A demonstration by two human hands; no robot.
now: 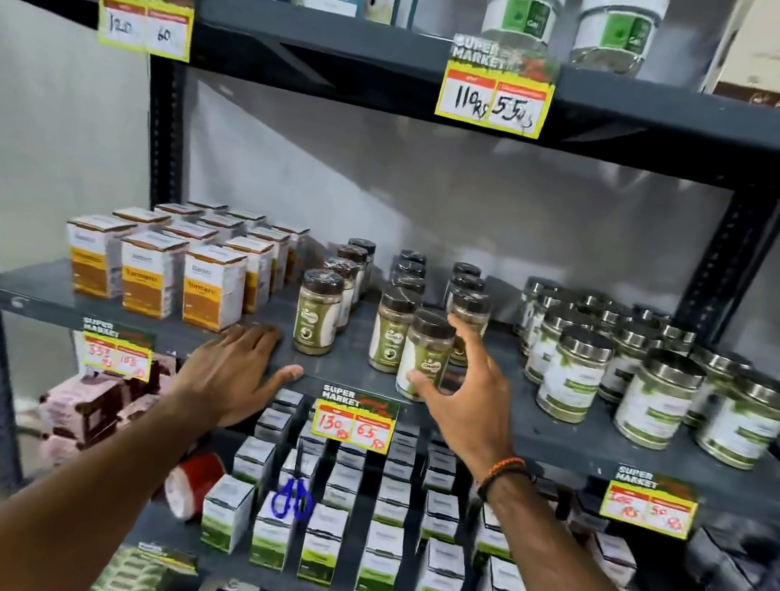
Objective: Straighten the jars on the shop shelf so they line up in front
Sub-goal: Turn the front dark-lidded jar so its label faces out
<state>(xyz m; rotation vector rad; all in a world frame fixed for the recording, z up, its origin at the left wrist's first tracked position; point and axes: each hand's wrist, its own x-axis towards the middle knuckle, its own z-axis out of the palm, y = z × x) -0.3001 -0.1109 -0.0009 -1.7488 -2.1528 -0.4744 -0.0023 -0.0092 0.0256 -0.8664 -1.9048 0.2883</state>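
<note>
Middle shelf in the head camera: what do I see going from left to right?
Orange boxes → left hand flat on the shelf edge → brown-lidded jars → right hand around the front jar → silver-lidded jars.

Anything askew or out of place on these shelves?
Yes. The dark-lidded jar of green powder in the right hand leans left and sits ahead of its row. Blue-handled scissors lie among white-and-green boxes one shelf down, beside a loose red tape roll.
</note>
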